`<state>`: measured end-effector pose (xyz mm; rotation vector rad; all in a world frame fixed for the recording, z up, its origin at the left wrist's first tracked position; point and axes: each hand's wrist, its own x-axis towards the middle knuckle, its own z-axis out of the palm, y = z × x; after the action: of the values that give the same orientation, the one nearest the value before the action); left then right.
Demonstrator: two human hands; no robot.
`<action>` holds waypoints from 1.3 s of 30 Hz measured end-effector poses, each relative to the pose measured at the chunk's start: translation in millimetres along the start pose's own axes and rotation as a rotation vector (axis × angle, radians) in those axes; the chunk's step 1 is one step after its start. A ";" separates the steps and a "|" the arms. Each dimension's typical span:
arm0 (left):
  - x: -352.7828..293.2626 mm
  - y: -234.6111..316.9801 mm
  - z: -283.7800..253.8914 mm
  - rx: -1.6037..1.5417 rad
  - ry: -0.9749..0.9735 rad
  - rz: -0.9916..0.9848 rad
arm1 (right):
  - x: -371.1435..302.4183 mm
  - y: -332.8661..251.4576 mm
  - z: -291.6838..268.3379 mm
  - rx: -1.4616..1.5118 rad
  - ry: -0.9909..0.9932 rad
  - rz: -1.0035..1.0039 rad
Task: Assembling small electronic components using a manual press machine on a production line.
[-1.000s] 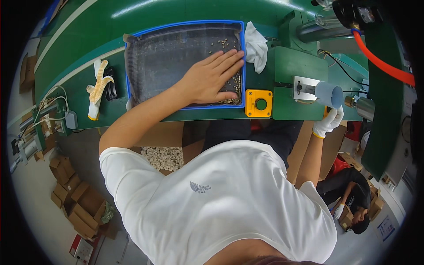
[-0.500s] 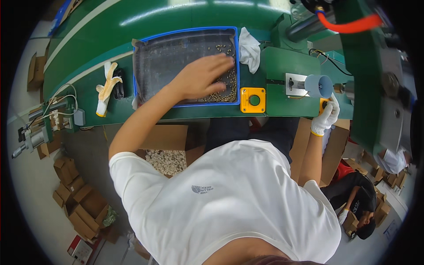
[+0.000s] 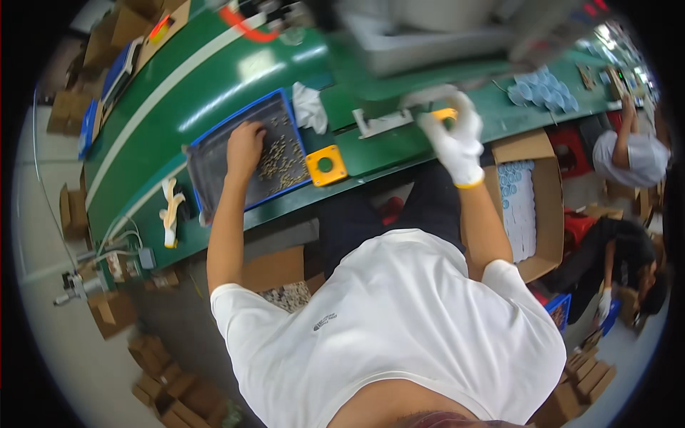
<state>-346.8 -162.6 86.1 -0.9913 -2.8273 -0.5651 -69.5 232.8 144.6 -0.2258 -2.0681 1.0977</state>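
My bare left hand (image 3: 245, 148) is over the dark-lined blue tray (image 3: 217, 169), beside a scatter of small brass-coloured pieces (image 3: 283, 165). Its fingers are curled in, and whatever they hold is hidden. My right hand (image 3: 457, 143), in a white knit glove with a yellow cuff, is raised at the machine, in front of a yellow button box (image 3: 445, 114). Thumb and fingers make a curve, but motion smears the fingertips, so I cannot make out anything in them. Left of this hand lies a pale metal fixture plate (image 3: 385, 124) with no cup on it.
A second yellow button box (image 3: 326, 165) and a white cloth (image 3: 310, 108) are right of the tray; a glove (image 3: 170, 212) lies left. Blurred machinery (image 3: 428, 43) overhangs the bench. Light-blue cups (image 3: 542, 90) stand far right. An open carton (image 3: 546, 207) holds more cups. Two people are at right.
My view has swung rightward. My left hand's spread fingers have curled, and it sits further left over the tray. The light-blue cup has gone from the fixture; my right hand has moved left of the lower position.
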 end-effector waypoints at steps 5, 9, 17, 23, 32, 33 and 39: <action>17.8 -19.4 11.9 -0.052 -0.036 0.042 | 41.5 -72.3 27.3 0.066 -0.163 0.175; -3.7 -26.2 9.8 0.009 0.001 0.043 | 38.9 -36.9 1.7 0.115 0.255 -0.305; -28.8 24.6 -15.7 -0.565 0.159 -0.245 | 185.2 145.9 -9.8 -0.220 0.092 0.158; -43.7 94.3 -9.3 -0.432 0.055 -0.227 | 199.8 196.0 -6.0 -0.683 -0.298 0.208; -106.0 141.5 3.1 -0.677 0.190 -0.290 | 152.4 225.7 -320.6 -0.942 0.401 0.451; -105.6 146.0 4.8 -0.668 0.215 -0.297 | 148.8 243.7 -348.9 -0.946 0.390 0.632; -92.1 180.5 35.9 -0.665 0.322 -0.275 | 134.8 353.8 -447.1 -0.569 0.272 0.735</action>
<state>-161.6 -73.0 90.2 -0.4899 -2.5196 -1.6010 84.6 796.0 95.8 -1.4196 -2.0329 0.7642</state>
